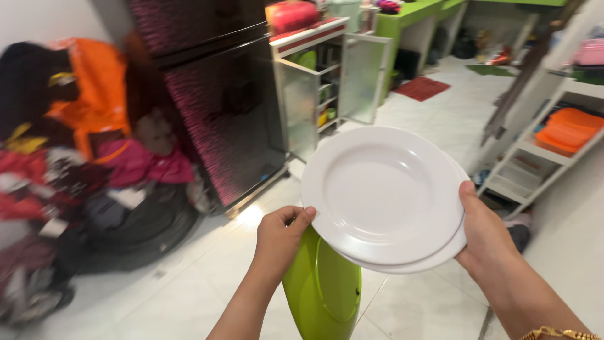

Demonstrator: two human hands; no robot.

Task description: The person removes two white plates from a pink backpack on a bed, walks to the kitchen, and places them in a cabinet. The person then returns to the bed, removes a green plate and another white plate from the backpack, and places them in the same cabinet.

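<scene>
Item: stack of white plates (384, 195), two visible, round and nested, carried face-up above the pale tiled floor (440, 119).

Left hand (280, 239): closed on the plates' near-left rim, thumb on top. Fingers under that rim also seem to hold a lime-green plate (324, 289), which hangs on edge below the white plates (how exactly it is pinched is hidden).

Right hand (484, 233): clamped on the plates' right rim, thumb over the edge, fingers beneath; a gold bracelet (557, 332) shows at the wrist.

Around the plates: beyond them, a small white cabinet (327, 82) with its doors open; to their left, a dark refrigerator (214, 107) and heaped clothing (75, 182); to their right, a white rack (541, 151) bearing orange containers (569, 129).

Step judged: transport, both hands loaded. The next move calls for keeping the stack level and watching the dangling green plate.
</scene>
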